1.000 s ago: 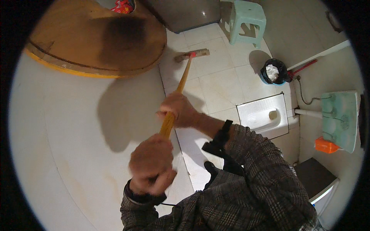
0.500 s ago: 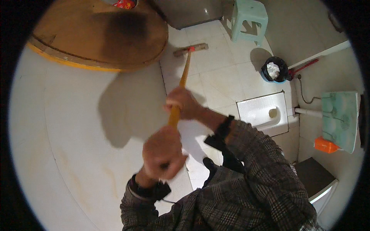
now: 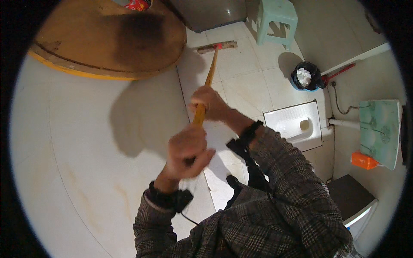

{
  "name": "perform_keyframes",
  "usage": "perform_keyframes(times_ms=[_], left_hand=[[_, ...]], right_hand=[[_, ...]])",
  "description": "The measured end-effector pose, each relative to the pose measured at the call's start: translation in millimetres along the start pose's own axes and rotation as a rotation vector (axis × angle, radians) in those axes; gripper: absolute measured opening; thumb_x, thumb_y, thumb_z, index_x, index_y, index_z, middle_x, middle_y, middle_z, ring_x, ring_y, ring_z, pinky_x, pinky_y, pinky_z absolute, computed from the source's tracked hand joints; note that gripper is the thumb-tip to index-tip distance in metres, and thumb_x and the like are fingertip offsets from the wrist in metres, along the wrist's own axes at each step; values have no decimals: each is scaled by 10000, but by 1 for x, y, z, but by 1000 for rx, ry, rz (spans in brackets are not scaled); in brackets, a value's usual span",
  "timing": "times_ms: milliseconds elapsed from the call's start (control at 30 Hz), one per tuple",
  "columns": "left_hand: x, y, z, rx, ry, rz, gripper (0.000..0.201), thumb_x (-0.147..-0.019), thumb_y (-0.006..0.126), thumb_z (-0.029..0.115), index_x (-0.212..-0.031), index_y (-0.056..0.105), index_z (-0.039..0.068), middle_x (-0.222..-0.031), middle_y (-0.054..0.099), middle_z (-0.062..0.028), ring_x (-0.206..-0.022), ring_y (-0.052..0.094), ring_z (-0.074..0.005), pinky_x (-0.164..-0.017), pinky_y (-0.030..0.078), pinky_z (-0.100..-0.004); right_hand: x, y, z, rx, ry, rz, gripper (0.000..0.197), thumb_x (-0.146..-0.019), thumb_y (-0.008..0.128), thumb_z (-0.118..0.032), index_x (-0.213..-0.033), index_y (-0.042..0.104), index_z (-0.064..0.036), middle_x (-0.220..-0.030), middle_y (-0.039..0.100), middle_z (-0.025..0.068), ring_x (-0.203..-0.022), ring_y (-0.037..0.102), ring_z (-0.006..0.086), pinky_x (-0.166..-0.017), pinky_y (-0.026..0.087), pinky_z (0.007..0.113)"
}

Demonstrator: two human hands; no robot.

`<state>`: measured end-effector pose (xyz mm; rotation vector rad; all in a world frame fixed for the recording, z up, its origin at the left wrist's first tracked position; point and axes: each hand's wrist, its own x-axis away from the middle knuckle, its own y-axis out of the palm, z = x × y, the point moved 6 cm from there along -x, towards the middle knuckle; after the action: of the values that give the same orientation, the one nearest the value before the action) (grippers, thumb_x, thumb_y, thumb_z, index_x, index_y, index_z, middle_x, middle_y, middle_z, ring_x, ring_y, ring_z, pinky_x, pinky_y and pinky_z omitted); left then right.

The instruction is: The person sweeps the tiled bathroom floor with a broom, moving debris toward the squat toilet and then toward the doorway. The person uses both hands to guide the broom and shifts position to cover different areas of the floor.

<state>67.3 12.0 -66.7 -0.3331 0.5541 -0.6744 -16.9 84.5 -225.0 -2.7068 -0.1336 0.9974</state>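
Observation:
A long-handled floor brush (image 3: 211, 71) slants away from me, its yellow handle running through both fists. The wide, brownish head, with a red joint at its middle, lies flat on the tiles beyond the round wooden board's edge. My left hand (image 3: 188, 151) is closed round the top end of the handle, slightly blurred. Further down, my right hand (image 3: 210, 103) grips the same handle with its fingers wrapped round. Whether the head has bristles or a pad I cannot tell.
A round wooden tabletop (image 3: 94, 38) stands at far left. Far right are a pale green stool (image 3: 277, 19) and a bin with a black bag (image 3: 310, 71). A squat toilet (image 3: 297, 122) is set in the floor, with a green cistern (image 3: 378, 129) on the right wall and a dark-topped cabinet (image 3: 350, 195) below.
Both hands have pushed the floor brush forward and a little right. Its head has slid farther away across the tiles, and both grips stay closed.

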Motion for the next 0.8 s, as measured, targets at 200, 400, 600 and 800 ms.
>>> perform_keyframes(times_ms=[200,400,600,800], left_hand=[[-11,20,-8,58,-24,-19,332,-719,725,-26,-567,446,68,-573,463,-63,-543,487,-276,-588,394,-371],[-12,20,23,111,21,-97,315,-713,722,-33,-575,454,60,-577,461,-57,-548,488,-276,-579,384,-374],[-32,17,-1,52,-8,-23,344,-688,747,3,-558,439,84,-566,464,-45,-525,492,-257,-571,386,-394],[-12,10,61,241,-34,-85,292,-656,713,-9,-534,466,87,-522,507,-31,-490,518,-237,-628,449,-368]], right_hand=[[8,-26,10,2,32,-29,279,-752,717,-127,-613,479,-86,-624,523,89,-639,518,338,-638,410,426],[23,-36,-17,24,74,47,251,-731,761,-189,-647,537,-111,-645,563,76,-693,563,346,-641,424,459],[-1,-41,5,32,76,46,230,-737,719,-87,-630,516,-76,-623,522,79,-637,531,317,-636,410,433],[28,-35,-59,90,106,56,200,-647,768,-168,-679,570,-167,-659,577,30,-693,580,312,-685,405,461]])
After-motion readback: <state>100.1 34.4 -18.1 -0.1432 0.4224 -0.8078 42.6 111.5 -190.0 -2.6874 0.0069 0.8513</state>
